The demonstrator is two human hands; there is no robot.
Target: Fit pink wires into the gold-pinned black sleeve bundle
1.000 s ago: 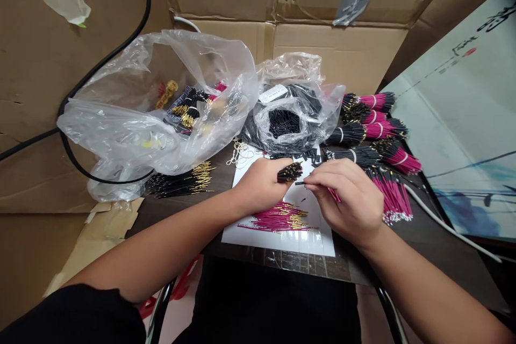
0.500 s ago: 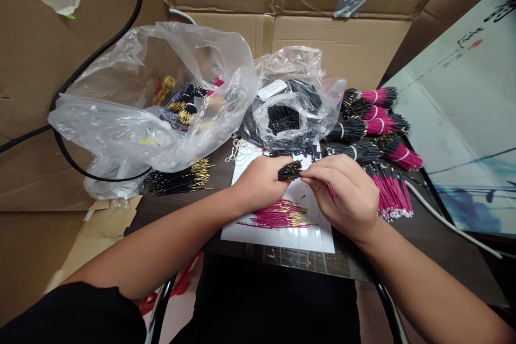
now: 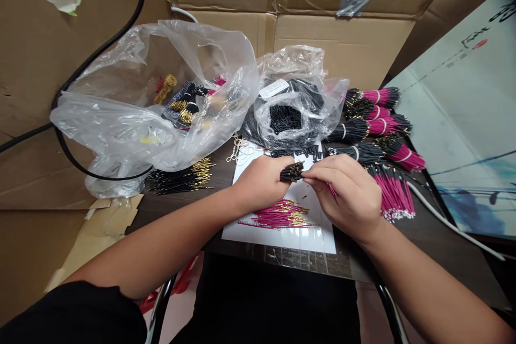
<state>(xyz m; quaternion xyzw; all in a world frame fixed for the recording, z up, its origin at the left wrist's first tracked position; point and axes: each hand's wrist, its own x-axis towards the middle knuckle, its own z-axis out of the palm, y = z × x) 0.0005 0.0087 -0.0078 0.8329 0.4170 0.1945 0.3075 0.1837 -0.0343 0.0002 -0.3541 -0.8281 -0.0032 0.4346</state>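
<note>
My left hand [image 3: 266, 178] is closed around a bundle of black-sleeved wires [image 3: 291, 172], whose ends with bits of gold point to the right. Close against those ends, my right hand [image 3: 349, 193] is closed in a pinch on a magenta wire [image 3: 332, 188]; only a short piece of it shows, and its tip is hidden by the fingers. Below both hands, loose magenta wires with gold tips [image 3: 282, 215] lie on a white sheet [image 3: 278, 242]. A plastic bag of short black sleeves [image 3: 284, 119] stands just beyond my hands, with some sleeves spilled before it.
To the left are a large clear plastic bag [image 3: 121, 118] with wire bundles inside and a pile of black wires [image 3: 177, 178]. Banded magenta and black bundles [image 3: 377, 126] line the right side, near a white cable [image 3: 455, 226]. Cardboard [image 3: 342, 37] walls the back.
The view has shifted very slightly. Both hands keep nearly the same place and grip, with the right fingertips still at the end of the black bundle.
</note>
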